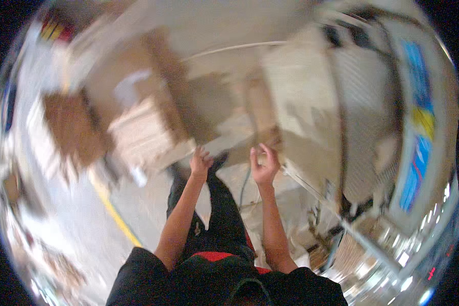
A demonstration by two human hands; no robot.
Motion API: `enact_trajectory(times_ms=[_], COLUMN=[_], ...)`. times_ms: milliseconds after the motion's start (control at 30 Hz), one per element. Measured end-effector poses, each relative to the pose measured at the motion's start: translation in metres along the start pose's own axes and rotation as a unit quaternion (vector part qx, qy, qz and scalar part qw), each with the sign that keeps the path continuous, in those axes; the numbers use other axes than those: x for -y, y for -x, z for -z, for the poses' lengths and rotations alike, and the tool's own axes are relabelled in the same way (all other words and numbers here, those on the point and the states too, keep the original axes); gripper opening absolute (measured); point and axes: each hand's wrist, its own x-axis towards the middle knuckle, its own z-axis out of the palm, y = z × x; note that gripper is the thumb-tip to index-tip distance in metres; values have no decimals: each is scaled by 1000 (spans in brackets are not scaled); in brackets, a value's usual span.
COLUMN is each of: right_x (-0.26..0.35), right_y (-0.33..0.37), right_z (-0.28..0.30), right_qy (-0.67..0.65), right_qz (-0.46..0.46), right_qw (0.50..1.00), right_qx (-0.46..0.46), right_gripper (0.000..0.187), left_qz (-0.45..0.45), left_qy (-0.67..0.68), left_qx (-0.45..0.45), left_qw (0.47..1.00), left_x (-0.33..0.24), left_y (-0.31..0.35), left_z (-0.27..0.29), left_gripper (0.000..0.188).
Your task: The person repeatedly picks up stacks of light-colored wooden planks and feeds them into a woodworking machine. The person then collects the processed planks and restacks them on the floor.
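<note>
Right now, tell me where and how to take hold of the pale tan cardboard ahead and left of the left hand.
Probably by its near right corner, coming from the person's side with the left hand: that corner of the pale tan cardboard reaches toward the hand, and nothing visible covers it. Motion blur hides the thickness.

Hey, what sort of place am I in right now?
It's probably a warehouse or packing area, though the picture is blurred. Bulky brown cardboard boxes stand around, and a yellow line is marked on the pale floor.
</note>
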Motion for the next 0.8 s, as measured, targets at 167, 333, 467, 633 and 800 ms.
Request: enact_trajectory(times_ms=[167, 333, 467, 633, 800], right_x=[10, 4, 27, 31, 21], right_y=[122, 75, 72, 70, 79], right_z=[-205, -409, -503, -543, -543], right_qy=[3, -10, -4, 142, 157], right_qz=[69, -140, -139, -7, 68], right_qw=[940, 880, 896, 866, 872], right_qx=[335, 454, 422, 480, 458], right_gripper=[35, 61, 95, 121, 127], left_qz=[-229, -456, -326, -295, -334], left_qy=[-58, -310, -399, -332, -402], left_qx=[-97, -316, -249, -114, -198], left_qw=[967, 772, 820, 889, 829], left_x=[-69, -201, -279, -295, -280], left_y=[-83, -213, -300, -342, -356], left_z=[203, 316, 379, 336, 334], left_gripper=[27, 33, 58, 71, 75])
